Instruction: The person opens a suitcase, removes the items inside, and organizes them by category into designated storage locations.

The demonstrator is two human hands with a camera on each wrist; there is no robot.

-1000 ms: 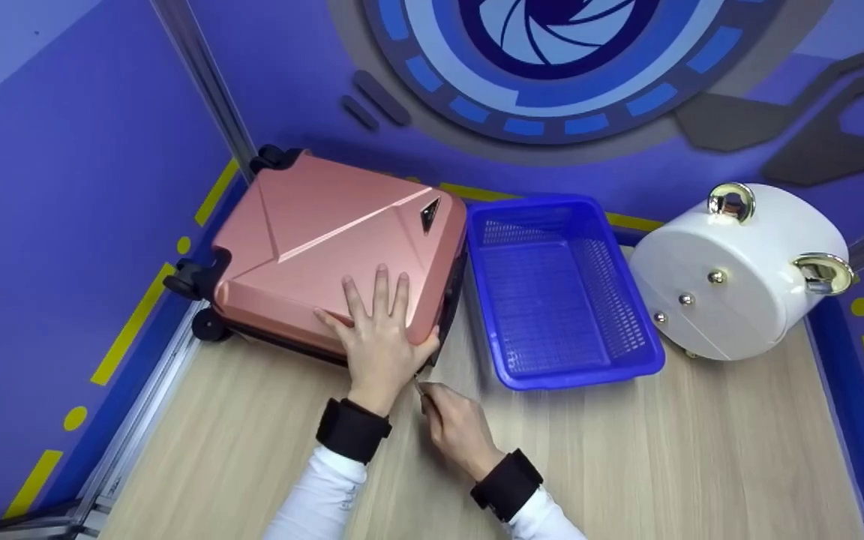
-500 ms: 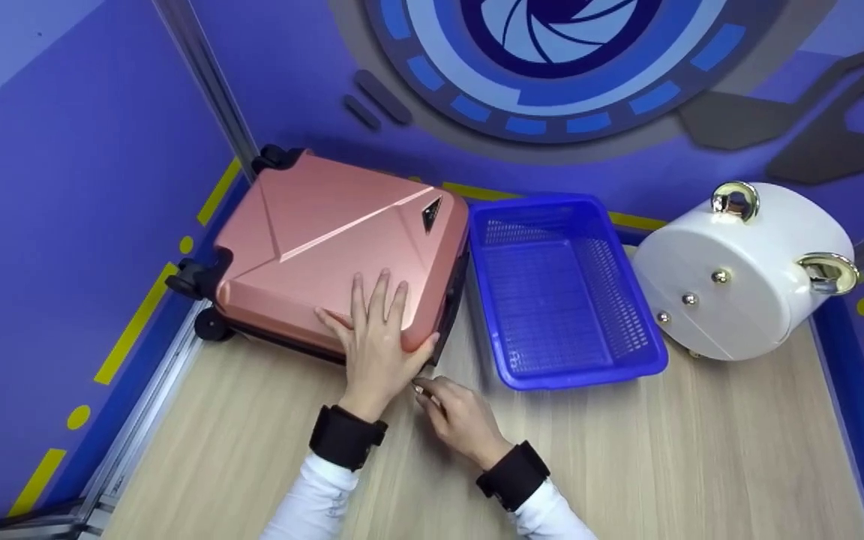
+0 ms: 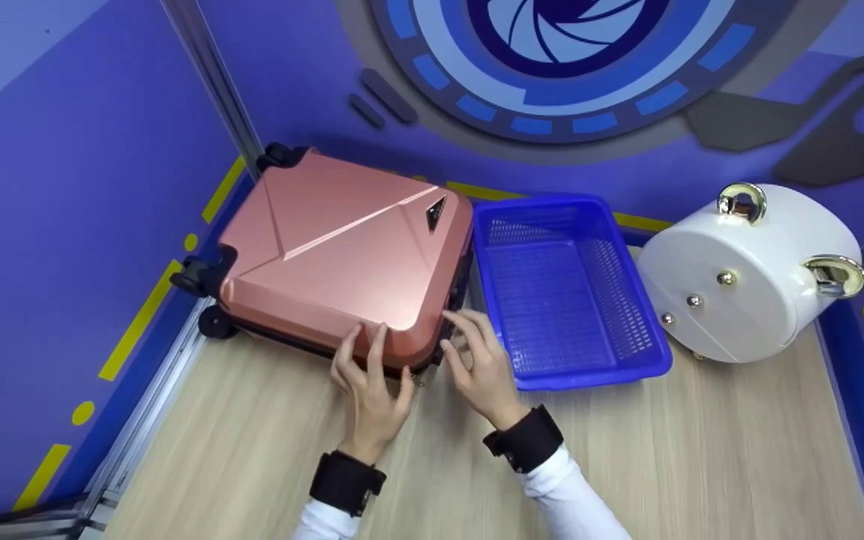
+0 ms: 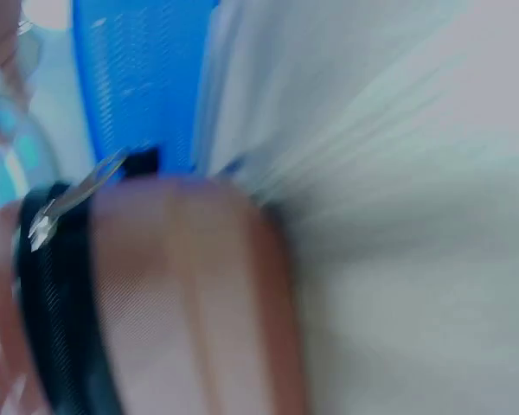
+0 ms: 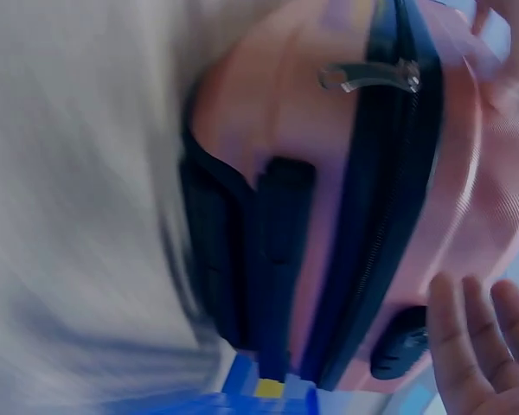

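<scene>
Left hand (image 3: 372, 405) and right hand (image 3: 487, 375), each grip loose with thumb and fingers apart, flank a corner of the pink suitcase (image 3: 342, 240)

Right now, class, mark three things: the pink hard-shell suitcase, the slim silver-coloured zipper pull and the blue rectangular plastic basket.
Pink hard-shell suitcase (image 3: 346, 247): head view, middle of its upper face.
Silver-coloured zipper pull (image 5: 374, 76): right wrist view, middle of its tab.
Blue plastic basket (image 3: 597, 377): head view, near rim.

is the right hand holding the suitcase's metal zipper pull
No, the right wrist view shows the zipper pull in no hand's grip, with the right hand's fingers extended apart from it.
</scene>
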